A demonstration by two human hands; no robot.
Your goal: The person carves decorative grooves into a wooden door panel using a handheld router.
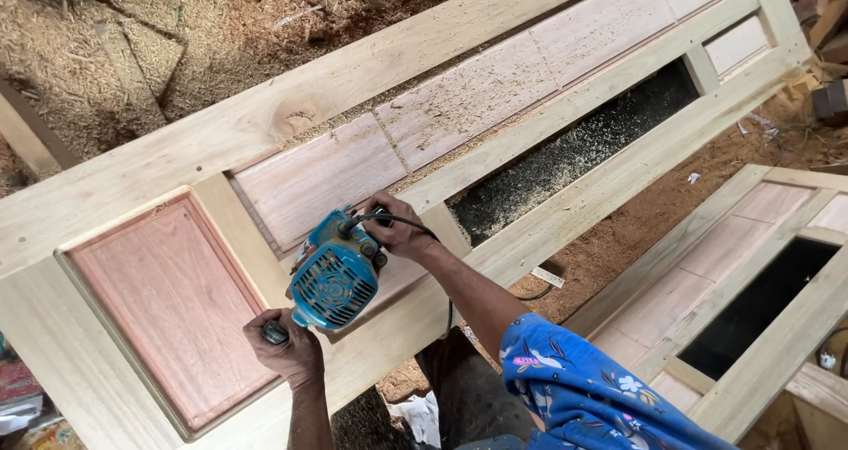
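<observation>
A blue electric router (336, 272) stands on a large pale wooden door (291, 105) that lies flat across the view. My left hand (287, 351) grips the router's dark side handle at the near side. My right hand (395, 226) holds the opposite handle, where the black cord (402, 221) leaves the tool. The router sits over a panel edge, between a reddish raised panel (177, 309) on the left and a lighter panel (318, 181). Its base and bit are hidden under the motor housing.
Sawdust lies thick on the ground (177, 26) and in the door's open slot (574, 154). A second panelled door (751, 273) lies at the lower right. Wood offcuts (826, 17) sit at the top right. My patterned blue sleeve (583, 388) fills the bottom.
</observation>
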